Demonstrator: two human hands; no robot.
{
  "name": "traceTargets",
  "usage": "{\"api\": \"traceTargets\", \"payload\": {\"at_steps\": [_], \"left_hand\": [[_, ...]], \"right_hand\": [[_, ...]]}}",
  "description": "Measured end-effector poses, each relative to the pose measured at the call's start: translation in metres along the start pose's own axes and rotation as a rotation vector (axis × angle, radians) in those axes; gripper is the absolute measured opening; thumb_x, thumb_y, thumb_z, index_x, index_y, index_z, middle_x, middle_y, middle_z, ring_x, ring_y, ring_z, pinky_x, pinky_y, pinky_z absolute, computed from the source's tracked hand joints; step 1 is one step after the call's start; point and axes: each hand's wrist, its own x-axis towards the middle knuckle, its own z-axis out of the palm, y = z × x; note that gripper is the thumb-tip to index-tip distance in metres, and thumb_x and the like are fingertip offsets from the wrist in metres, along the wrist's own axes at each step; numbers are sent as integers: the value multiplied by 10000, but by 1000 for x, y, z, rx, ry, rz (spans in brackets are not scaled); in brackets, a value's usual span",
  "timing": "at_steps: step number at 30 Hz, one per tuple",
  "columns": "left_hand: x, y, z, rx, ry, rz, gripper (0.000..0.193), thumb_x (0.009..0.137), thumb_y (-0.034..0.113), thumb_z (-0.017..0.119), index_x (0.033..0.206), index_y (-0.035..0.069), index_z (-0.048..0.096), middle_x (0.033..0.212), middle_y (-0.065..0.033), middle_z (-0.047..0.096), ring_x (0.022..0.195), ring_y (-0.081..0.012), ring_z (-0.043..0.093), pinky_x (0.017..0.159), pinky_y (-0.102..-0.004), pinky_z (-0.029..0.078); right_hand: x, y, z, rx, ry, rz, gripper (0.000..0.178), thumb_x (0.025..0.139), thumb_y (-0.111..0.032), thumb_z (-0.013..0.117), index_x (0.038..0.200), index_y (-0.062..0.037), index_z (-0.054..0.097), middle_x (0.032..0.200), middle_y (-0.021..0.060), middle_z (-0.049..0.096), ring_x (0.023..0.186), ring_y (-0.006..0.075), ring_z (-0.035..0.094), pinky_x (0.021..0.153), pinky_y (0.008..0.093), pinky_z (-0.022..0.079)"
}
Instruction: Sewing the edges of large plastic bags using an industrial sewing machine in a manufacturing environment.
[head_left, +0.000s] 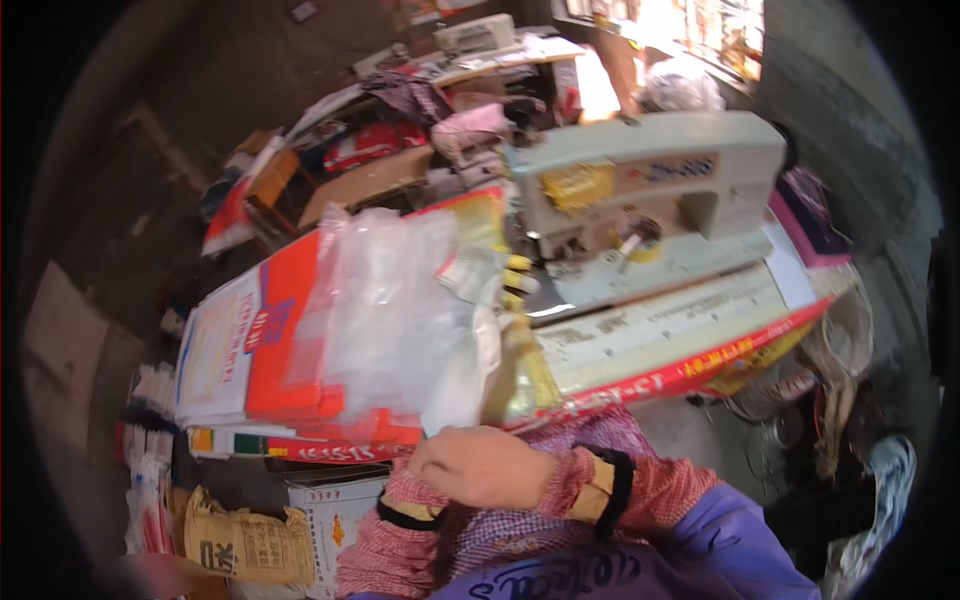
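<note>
At the table's near edge my right hand (pixel 490 466) reaches across to my left wrist. Its fingers are bent over the end of the pink checked left sleeve (pixel 408 486). My left hand is hidden behind the right one, so its fingers cannot be made out. Just beyond both hands lies a pile of clear plastic bags (pixel 395 310), resting on red and white printed sheets or bags (pixel 285 320). A pale grey sewing machine (pixel 742 205) stands at the right of the table, with yellow tape on its front.
Yellow and black spools (pixel 517 275) sit left of the machine. Another sewing table (pixel 510 65) is at the back. A tan sack (pixel 255 540) and a white carton (pixel 335 525) lie below left. At right hangs a whitish bag (pixel 845 335).
</note>
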Motion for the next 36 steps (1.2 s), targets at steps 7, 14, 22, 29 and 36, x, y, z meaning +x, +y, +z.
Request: {"api": "traceTargets", "payload": {"at_steps": [7, 14, 22, 29, 36], "left_hand": [[-19, 16, 8, -133, 64, 99, 260, 1004, 134, 450, 1248, 46, 475, 1235, -86, 562, 1151, -203, 547, 1004, -336, 448], [-29, 9, -12, -70, 97, 197, 384, 1017, 231, 459, 1351, 46, 425, 1327, -107, 520, 1184, -219, 523, 1029, -328, 417], [8, 45, -6, 417, -34, 311, 587, 989, 413, 448, 1446, 67, 321, 1369, -128, 475, 1242, -241, 473, 1043, -366, 392], [12, 51, 4, 71, -306, 90, 824, 921, 651, 408, 1513, 107, 231, 1468, -129, 366, 1309, -276, 407, 1093, -425, 318], [17, 45, 13, -83, -21, 143, 691, 963, 498, 487, 1495, 152, 215, 1550, -105, 240, 1319, -318, 397, 1103, -453, 310]], "right_hand": [[8, 20, 3, -197, 94, 254, 263, 742, -270, 680, 827, -64, 540, 777, 102, 541, 695, 288, 580, 582, 404, 460], [9, 29, 7, -462, -105, 435, 256, 755, -293, 683, 774, -78, 545, 668, 80, 592, 561, 285, 594, 532, 397, 453], [6, 10, 21, -411, -239, 246, 211, 798, -273, 641, 750, -88, 550, 627, 72, 601, 532, 267, 603, 525, 397, 462], [-3, 7, 35, -292, -195, 339, 205, 802, -255, 627, 718, -82, 556, 611, 104, 603, 542, 304, 615, 524, 408, 471], [1, -3, 35, -66, -244, 189, 195, 804, -234, 611, 695, -82, 555, 589, 125, 595, 557, 335, 619, 509, 457, 474]]}}
